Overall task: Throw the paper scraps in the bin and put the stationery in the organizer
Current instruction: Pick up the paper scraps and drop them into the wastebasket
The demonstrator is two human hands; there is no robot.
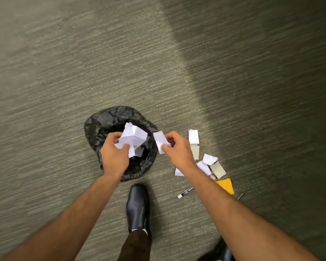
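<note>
A bin (102,127) lined with a black bag stands on the carpet. Over its mouth, my left hand (114,152) holds a bunch of crumpled white paper scraps (133,137). My right hand (175,147) pinches a small white paper scrap (160,140) just right of the bin's rim. Several more white and grey scraps (208,161) lie on the floor to the right, partly hidden by my right forearm. A black marker with a white cap (185,192) lies below them, and a yellow paper piece (226,185) lies beside it.
My black shoe (137,206) stands just below the bin; the other shoe (222,251) shows at the bottom edge. A thin dark stick-like item (240,196) lies right of the yellow piece. Grey-green carpet (64,63) covers the whole floor.
</note>
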